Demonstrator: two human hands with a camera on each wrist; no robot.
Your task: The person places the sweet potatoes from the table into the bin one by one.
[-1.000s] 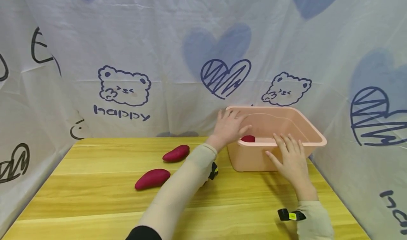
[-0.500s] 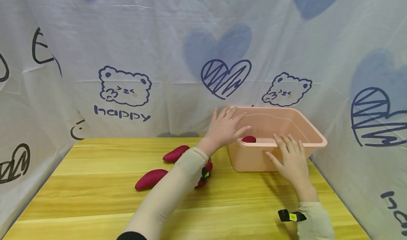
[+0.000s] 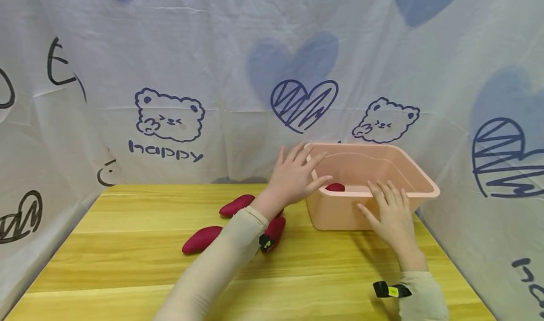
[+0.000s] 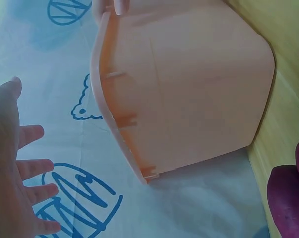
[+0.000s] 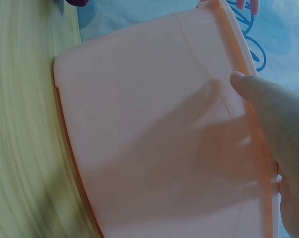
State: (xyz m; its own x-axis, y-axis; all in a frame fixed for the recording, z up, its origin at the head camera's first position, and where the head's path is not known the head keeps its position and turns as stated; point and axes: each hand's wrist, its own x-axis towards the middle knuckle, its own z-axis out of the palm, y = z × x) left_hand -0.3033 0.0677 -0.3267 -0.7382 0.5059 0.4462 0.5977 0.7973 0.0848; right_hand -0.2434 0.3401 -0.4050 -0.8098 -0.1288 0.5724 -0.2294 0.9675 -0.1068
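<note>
My left hand (image 3: 291,174), fingers spread, hovers beside the left rim of a pink plastic bin (image 3: 340,212). It holds nothing; in the left wrist view a gap shows between its fingers and the rim. My right hand (image 3: 393,217) grips the bin's front rim, fingers over the edge and thumb (image 5: 248,84) against the outer wall. Inside the bin a dark red sweet potato (image 3: 335,187) shows partly. Left of the bin, sweet potatoes lie on the table: one in front (image 3: 201,240), one farther back (image 3: 235,205), and another (image 3: 275,233) partly behind the left wrist strap.
The bin stands at the back right of the wooden table (image 3: 127,264). A white printed cloth (image 3: 238,75) hangs close behind and at both sides. Black straps sit on both wrists, including the right wrist strap (image 3: 391,290).
My left hand has drawn back leftward from over the bin's left rim, uncovering more of the sweet potato beside its wrist. The right hand has stayed at the front rim.
</note>
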